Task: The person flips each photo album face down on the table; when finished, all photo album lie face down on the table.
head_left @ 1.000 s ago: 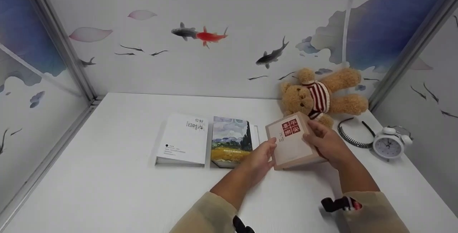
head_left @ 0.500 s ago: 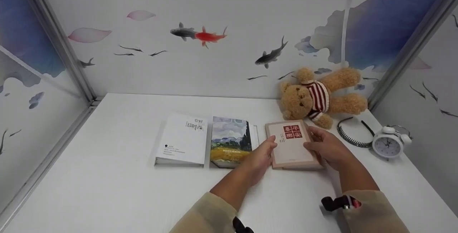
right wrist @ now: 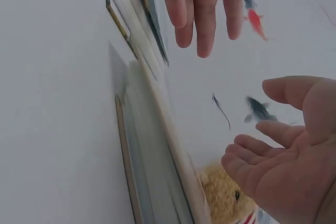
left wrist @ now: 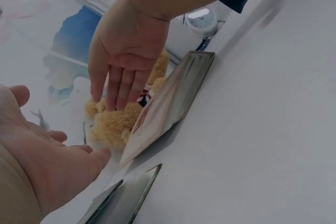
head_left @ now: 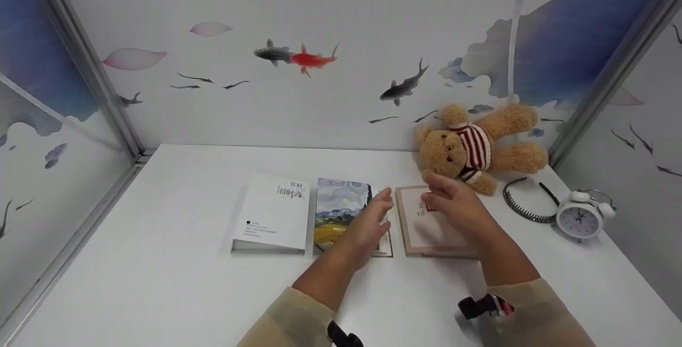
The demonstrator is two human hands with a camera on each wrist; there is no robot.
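nearest me i see the left hand (head_left: 365, 232), fingers extended and holding nothing, hovering above the right part of the painted album (head_left: 334, 206). to its right i have the right hand (head_left: 457, 207), fingers loosely straight, thumb apart, also gripping nothing, over the beige album (head_left: 421, 235), which lies flat on the table (head_left: 176, 288) just beside the painted one. the white binder (head_left: 272, 216) lies left of both. farther right i make out the alarm clock (head_left: 579, 220), then the headband (head_left: 525, 209) near it, and at the far right the teddy bear (head_left: 445, 152) on its side, by the wall (head_left: 330, 112).
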